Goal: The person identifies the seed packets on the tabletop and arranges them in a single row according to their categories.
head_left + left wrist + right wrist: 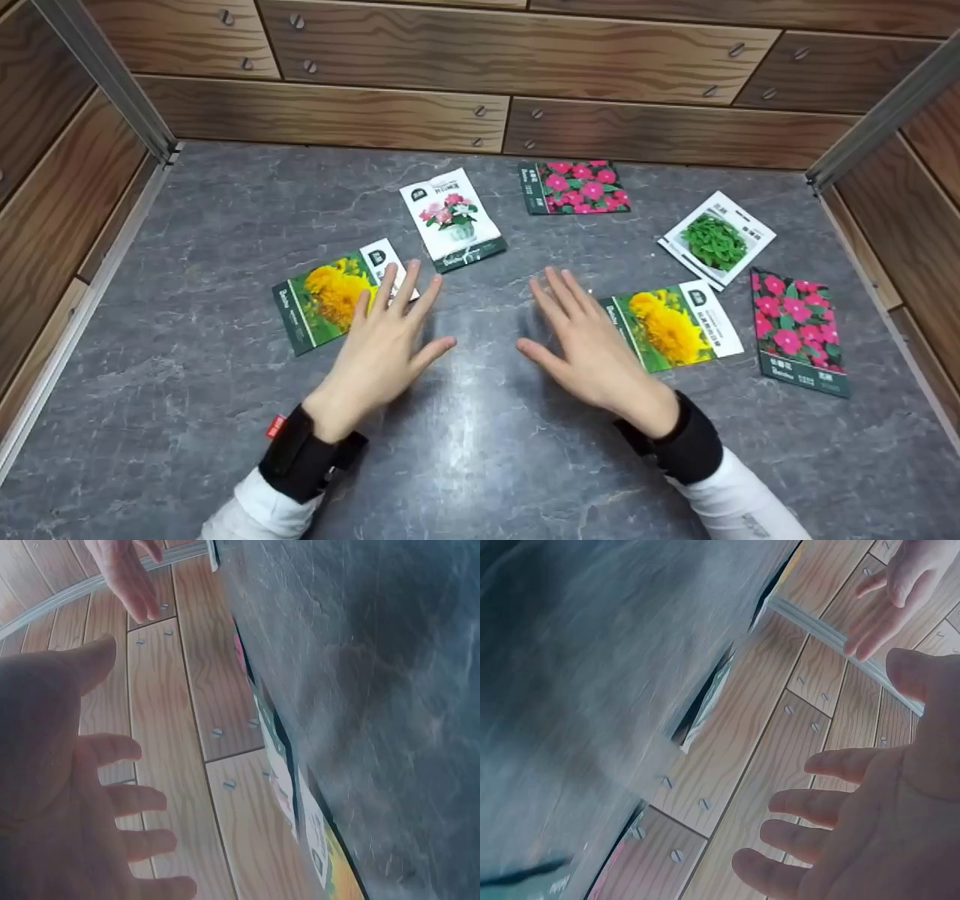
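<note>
A: What is gripped?
B: Nothing: the left hand (382, 337) and right hand (592, 345) extend straight, parted fingers above the gray tabletop (457, 465).
A: What lies nearest on it?
B: The left yellow-flower packet (321, 300), partly screened by the left hand, and the right yellow-flower packet (671, 330), beside the right hand.

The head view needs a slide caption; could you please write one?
Left hand and right hand held open above a gray table bearing six packets.

The flat, grey, white-veined tabletop (450, 480) looks smooth and glossy; rectangular, flower-printed packets (671, 330), smooth paper; brown plank-patterned walls (517, 56), grained wood; straight silver-grey corner strips (109, 71), metal; black wristbands (690, 442), matt cloth; white tubular sleeves (750, 502), cloth
</note>
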Tool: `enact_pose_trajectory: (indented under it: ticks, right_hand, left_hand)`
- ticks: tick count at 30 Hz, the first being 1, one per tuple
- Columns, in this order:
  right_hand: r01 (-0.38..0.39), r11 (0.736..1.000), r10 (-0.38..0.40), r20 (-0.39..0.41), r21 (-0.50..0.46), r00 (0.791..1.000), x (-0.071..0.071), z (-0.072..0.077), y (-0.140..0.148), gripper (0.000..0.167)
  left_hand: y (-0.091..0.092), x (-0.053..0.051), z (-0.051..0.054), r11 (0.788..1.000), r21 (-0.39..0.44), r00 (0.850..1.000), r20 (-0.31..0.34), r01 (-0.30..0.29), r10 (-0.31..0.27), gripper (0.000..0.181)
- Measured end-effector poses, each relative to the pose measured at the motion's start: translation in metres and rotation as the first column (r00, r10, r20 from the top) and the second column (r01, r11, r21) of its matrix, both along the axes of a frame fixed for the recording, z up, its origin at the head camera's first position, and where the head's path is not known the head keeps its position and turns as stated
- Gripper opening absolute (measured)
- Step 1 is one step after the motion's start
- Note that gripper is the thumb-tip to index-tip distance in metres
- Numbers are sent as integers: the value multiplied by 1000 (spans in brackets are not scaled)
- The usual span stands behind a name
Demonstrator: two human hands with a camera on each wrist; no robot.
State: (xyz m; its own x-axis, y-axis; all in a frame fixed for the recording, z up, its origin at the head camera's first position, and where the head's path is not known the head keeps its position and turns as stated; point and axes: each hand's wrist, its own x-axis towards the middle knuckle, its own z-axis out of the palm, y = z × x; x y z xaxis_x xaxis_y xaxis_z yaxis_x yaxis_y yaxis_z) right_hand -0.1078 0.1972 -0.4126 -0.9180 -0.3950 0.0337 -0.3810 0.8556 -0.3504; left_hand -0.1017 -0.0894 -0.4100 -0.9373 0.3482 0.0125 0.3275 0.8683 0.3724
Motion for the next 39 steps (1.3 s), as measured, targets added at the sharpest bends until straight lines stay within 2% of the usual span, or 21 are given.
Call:
enact_pose_trajectory:
  ticks: [5, 9, 17, 24, 35, 39]
  right_hand:
    - [-20, 1000, 21, 36, -13, 999, -1, 0, -13, 81]
    - [-44, 999, 45, 53, -15, 998, -5, -3, -25, 82]
    - [-119, 993, 120, 90, -26, 989, -16, -8, -59, 85]
    - [-182, 982, 185, 109, -42, 977, -30, -11, -88, 85]
    - [-205, 979, 200, 182, 9, 963, -49, -18, -110, 83]
    - [-216, 976, 207, 197, 25, 958, -54, -20, -119, 82]
  left_hand:
    - [-14, -3, 3, 1000, 11, 999, -36, -4, 4, 80]
    - [-27, -6, 3, 1000, 13, 999, -29, -22, 22, 80]
    - [-56, -15, 3, 996, 44, 996, -46, -79, 81, 76]
    - [-76, -22, -6, 993, 56, 994, 10, -106, 106, 75]
    - [-103, -33, -19, 991, 43, 987, 107, -128, 123, 71]
    - [-109, -35, -23, 992, 23, 984, 138, -120, 116, 72]
